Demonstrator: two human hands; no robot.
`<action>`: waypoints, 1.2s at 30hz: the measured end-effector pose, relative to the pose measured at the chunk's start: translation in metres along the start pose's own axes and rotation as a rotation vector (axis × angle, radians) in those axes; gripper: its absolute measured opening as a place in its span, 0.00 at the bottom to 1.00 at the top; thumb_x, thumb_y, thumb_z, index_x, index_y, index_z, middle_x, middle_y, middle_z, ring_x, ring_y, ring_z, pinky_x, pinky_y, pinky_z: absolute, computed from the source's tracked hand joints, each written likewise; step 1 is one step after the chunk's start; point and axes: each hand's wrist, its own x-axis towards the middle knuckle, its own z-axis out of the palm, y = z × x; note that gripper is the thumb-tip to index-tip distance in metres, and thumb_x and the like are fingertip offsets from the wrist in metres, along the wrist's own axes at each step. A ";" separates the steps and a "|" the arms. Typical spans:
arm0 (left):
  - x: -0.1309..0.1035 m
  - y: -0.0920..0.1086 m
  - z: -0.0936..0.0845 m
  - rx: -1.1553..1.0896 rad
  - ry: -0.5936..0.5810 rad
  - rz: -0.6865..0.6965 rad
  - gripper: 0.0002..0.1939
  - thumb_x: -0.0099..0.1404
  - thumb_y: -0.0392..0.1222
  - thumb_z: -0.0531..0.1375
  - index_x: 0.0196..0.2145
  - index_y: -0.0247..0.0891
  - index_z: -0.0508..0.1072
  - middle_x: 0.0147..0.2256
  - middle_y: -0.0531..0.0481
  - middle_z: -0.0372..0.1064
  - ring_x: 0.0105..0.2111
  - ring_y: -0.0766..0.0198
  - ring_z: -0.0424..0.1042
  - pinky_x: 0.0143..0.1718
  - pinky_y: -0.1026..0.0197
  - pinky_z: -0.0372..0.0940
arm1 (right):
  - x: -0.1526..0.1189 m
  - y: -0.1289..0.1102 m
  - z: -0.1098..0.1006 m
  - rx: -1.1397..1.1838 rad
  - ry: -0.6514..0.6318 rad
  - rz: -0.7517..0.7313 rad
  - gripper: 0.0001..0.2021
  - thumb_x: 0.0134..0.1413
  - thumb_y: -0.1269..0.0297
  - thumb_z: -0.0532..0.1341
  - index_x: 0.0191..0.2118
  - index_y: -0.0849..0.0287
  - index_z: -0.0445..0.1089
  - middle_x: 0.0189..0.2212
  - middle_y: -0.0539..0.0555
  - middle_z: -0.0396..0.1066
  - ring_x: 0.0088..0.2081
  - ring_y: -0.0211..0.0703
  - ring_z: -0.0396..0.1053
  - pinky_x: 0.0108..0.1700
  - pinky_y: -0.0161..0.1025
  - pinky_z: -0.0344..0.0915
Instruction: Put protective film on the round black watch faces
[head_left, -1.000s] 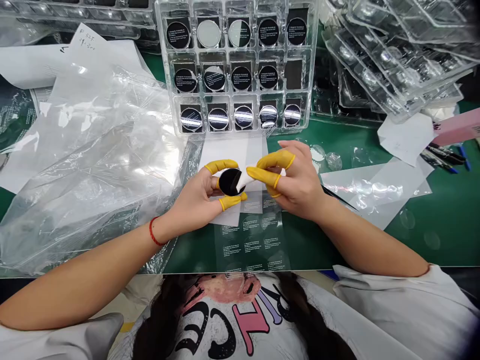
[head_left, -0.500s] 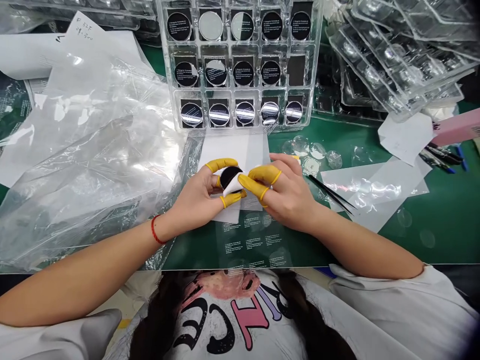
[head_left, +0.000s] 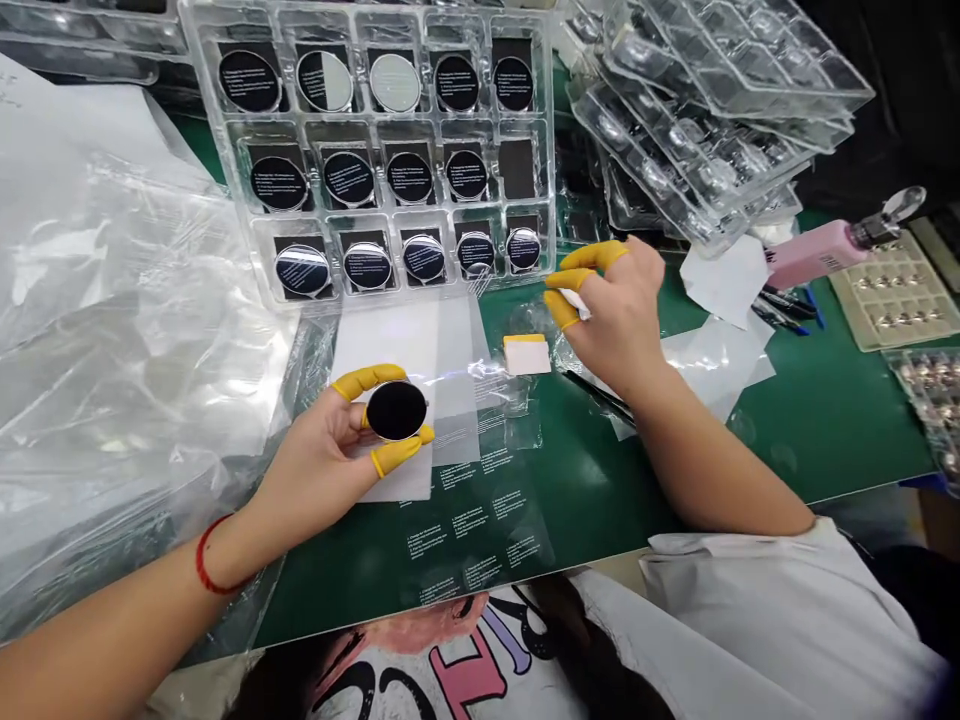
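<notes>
Yellow finger cots cover some fingertips on both hands. My left hand (head_left: 330, 430) grips a round black disc (head_left: 397, 410) by its edge, its dark face turned up, above white sheets (head_left: 386, 340). Raised at the right, my right hand (head_left: 611, 300) has its fingers bent around a small crumpled white piece (head_left: 574, 302), partly hidden by them. Between the hands, a small white pad with a yellow edge (head_left: 527, 356) lies on the green mat. Clear film printed with white text (head_left: 469, 530) lies nearest me.
A clear compartment tray (head_left: 555, 150) of black discs stands behind. Plastic bags (head_left: 142, 330) cover the left. Stacked clear trays (head_left: 697, 130), a pink bottle (head_left: 814, 255) and black tweezers (head_left: 600, 394) are at the right.
The view has turned right. My right hand has moved away from the disc, taking the white piece off its face. My left hand still holds the disc, now fully uncovered.
</notes>
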 end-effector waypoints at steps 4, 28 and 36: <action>0.002 0.001 0.001 0.032 0.051 -0.039 0.36 0.51 0.49 0.73 0.52 0.42 0.62 0.34 0.51 0.82 0.41 0.56 0.82 0.53 0.53 0.75 | 0.023 0.004 0.007 0.049 -0.092 -0.056 0.08 0.65 0.61 0.55 0.39 0.49 0.72 0.44 0.55 0.72 0.48 0.50 0.64 0.61 0.63 0.49; 0.010 -0.001 0.002 0.031 0.017 -0.016 0.34 0.51 0.49 0.73 0.50 0.40 0.63 0.32 0.49 0.81 0.38 0.55 0.82 0.47 0.53 0.77 | 0.034 -0.003 0.041 0.373 -0.058 -0.181 0.05 0.62 0.62 0.58 0.38 0.52 0.72 0.42 0.52 0.73 0.48 0.47 0.67 0.64 0.64 0.50; 0.010 -0.010 0.005 0.107 -0.023 0.163 0.33 0.54 0.45 0.71 0.54 0.39 0.64 0.35 0.50 0.79 0.39 0.60 0.80 0.50 0.55 0.74 | 0.024 -0.057 -0.049 1.053 -0.854 -0.139 0.11 0.59 0.55 0.62 0.31 0.55 0.71 0.34 0.50 0.76 0.35 0.39 0.72 0.37 0.41 0.69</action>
